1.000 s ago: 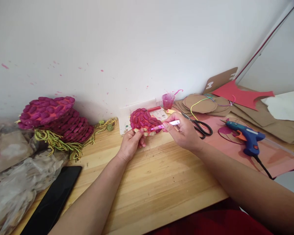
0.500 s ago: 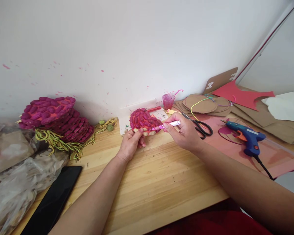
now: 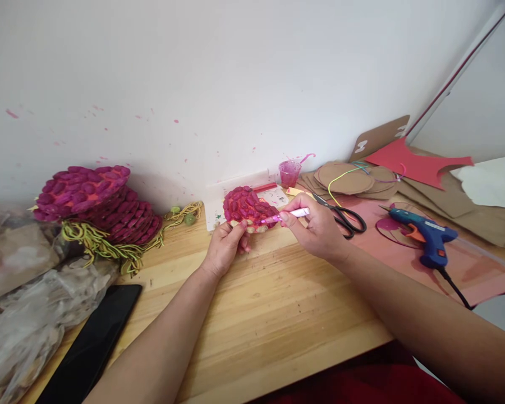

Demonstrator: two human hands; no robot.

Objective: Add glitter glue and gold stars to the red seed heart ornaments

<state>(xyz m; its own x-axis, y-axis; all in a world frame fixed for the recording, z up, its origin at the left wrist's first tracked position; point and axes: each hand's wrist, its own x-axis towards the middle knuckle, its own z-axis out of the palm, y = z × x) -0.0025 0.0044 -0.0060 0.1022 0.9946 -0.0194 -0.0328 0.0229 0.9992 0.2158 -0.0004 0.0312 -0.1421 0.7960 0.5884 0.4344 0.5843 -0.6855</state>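
Dark red cloth (image 3: 362,387) showed at the bottom edge, below the pale wooden tabletop (image 3: 256,314). At the near left lay a flat black rectangular object (image 3: 92,336), next to a clear plastic bag (image 3: 29,331) of brownish pieces. Farther in, at the table's middle, the left hand (image 3: 227,247) had thumb and fingers clamped on the near edge of a lumpy, rounded magenta piece (image 3: 244,205), pale lumps showing along that edge. The right hand (image 3: 313,227) had thumb and fingertips pinched on a slim white stick (image 3: 297,212), its pink end at the piece. Right of it lay black-handled scissors (image 3: 335,208) and a blue glue gun (image 3: 431,235) with an orange trigger. Well to the left stood a stack of lumpy magenta discs (image 3: 130,216) above yellow-green strings (image 3: 105,247). Beyond, a pink-stained clear cup (image 3: 289,175) stood beside the pink-speckled white wall (image 3: 235,84).
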